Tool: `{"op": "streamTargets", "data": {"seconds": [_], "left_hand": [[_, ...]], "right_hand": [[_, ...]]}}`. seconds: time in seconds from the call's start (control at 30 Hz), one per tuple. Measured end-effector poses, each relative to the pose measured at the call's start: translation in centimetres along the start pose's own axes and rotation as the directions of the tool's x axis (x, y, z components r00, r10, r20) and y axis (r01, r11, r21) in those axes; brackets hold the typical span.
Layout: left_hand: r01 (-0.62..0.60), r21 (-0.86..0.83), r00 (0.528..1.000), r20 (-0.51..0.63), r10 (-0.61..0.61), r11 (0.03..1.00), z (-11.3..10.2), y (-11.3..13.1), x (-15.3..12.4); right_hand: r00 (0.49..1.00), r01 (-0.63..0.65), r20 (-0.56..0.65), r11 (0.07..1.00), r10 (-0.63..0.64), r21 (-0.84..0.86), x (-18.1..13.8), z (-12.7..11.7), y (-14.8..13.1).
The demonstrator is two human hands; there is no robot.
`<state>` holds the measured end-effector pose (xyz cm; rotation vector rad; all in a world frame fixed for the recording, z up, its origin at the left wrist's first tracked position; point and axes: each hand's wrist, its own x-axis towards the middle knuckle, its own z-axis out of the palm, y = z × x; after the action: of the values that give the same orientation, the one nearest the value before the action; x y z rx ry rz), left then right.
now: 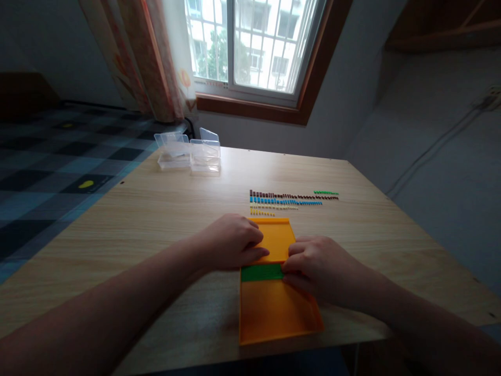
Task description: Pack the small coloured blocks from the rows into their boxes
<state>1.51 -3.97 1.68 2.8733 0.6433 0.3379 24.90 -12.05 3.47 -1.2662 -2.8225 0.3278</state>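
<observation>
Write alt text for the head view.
Left hand at the far part of an orange tray, right hand at its right edge by a green strip, on a wooden table. Rows of tiny coloured pieces lie beyond; clear boxes stand at the table's far left.

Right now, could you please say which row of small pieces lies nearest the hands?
The yellow row, just beyond the orange tray; the cream row, blue row, brown row and green row lie farther back.
</observation>
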Motion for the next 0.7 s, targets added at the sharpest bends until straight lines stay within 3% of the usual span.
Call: {"op": "streamTargets", "data": {"seconds": [0.7], "left_hand": [[-0.018, -0.007, 1.000, 0.014, 0.018, 1.000, -0.07, -0.15, 0.05]], "right_hand": [[0.999, -0.050, -0.002, 0.999, 0.050, 0.020, 0.08, 0.03, -0.15]]}}
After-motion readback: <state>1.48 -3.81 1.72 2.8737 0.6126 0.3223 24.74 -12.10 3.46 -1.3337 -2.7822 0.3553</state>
